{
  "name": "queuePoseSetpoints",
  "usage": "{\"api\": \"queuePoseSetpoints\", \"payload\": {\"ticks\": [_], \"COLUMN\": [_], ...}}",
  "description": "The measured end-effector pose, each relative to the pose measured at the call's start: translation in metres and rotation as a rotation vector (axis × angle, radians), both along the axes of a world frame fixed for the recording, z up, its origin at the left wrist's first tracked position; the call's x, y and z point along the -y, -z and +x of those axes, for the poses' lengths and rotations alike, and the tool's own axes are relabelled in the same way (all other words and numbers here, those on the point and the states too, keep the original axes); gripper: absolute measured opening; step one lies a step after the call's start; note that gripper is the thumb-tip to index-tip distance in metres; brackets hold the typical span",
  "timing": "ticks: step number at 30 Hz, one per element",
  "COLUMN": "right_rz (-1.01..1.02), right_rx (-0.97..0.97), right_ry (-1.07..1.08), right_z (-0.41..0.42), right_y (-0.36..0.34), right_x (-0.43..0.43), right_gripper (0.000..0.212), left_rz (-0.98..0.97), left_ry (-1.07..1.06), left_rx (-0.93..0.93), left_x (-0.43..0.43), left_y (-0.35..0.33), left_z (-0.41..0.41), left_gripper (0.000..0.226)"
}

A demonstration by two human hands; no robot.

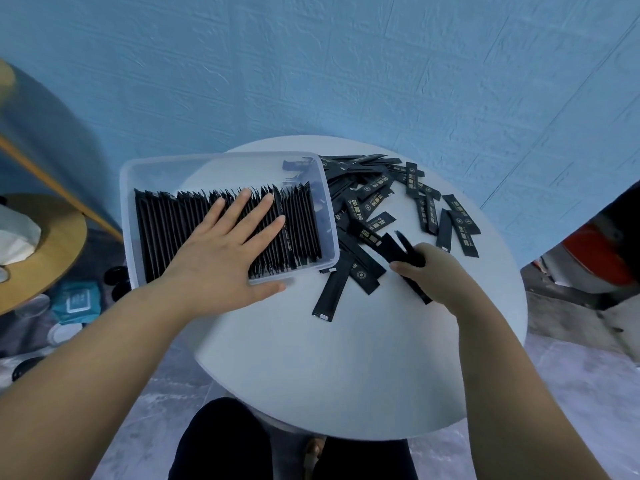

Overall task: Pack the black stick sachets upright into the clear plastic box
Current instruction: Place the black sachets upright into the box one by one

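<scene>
The clear plastic box (pixel 152 168) sits on the left part of the round white table (pixel 346 368), overhanging its edge. A long row of black stick sachets (pixel 162 230) stands on edge inside it. My left hand (pixel 225 251) lies flat on top of that row, fingers spread and straight, thumb outside the box's near wall. My right hand (pixel 433 271) grips a few black sachets (pixel 398 247) just right of the box. More loose sachets (pixel 381 192) lie scattered flat across the table's far right.
A round wooden stool (pixel 55 258) with white cloth on it stands at the left, with bags and small items on the floor below. A blue wall rises behind the table. A red and grey object (pixel 599 254) sits at the right edge. My dark-clothed knees show below the table.
</scene>
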State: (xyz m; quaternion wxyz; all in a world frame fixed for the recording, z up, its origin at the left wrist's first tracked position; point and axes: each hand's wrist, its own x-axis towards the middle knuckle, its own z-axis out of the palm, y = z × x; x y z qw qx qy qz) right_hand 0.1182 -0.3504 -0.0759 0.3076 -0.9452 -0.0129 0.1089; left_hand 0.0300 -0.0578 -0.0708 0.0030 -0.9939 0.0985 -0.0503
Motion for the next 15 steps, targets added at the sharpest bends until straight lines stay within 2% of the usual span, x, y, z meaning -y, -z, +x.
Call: {"api": "queuePoseSetpoints", "payload": {"ticks": [5,10,15], "right_rz": [0.291,0.362,0.434], "right_rx": [-0.032,0.020,0.037], "right_ry": [0.061,0.077,0.128], "right_z": [-0.001,-0.002,-0.007], "right_y": [-0.005,-0.003,-0.002], "right_x": [0.002,-0.009,-0.020], "right_gripper": [0.019,0.007,0.011], "left_rz": [-0.008,-0.014,-0.004], "left_ry": [0.000,0.007,0.003], "left_rx": [0.021,0.017,-0.006], "left_x": [0.000,0.001,0.002], "left_y": [0.001,-0.001,-0.002], "left_z": [0.001,-0.001,-0.001], "left_gripper": [0.090,0.090,0.098]}}
